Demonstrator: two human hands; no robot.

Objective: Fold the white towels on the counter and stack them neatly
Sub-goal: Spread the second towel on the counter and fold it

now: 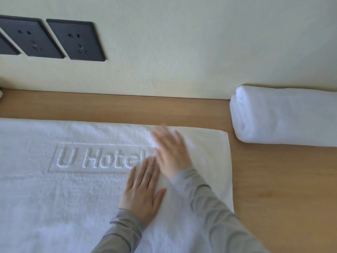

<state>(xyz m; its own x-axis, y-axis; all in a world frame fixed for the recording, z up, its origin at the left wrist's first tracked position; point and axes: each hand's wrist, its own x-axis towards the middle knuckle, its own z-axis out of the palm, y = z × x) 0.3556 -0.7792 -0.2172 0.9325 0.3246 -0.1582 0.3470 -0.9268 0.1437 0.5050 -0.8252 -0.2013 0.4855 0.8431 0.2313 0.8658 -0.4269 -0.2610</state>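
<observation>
A large white towel (pixel 60 201) with raised "U Hotel" lettering lies spread flat on the wooden counter (pixel 273 179), filling the left and middle of the view. My left hand (pixel 142 192) rests palm down on it, fingers together, just right of the lettering. My right hand (pixel 171 152) is flat on the towel a little farther back, blurred by motion, fingers apart. Both arms wear grey sleeves. A second white towel (pixel 284 115), folded into a thick bundle, sits at the back right against the wall.
The cream wall (pixel 182 52) rises directly behind the counter, with dark socket plates (pixel 76 41) at the upper left. Bare wood shows along the back strip and to the right of the spread towel.
</observation>
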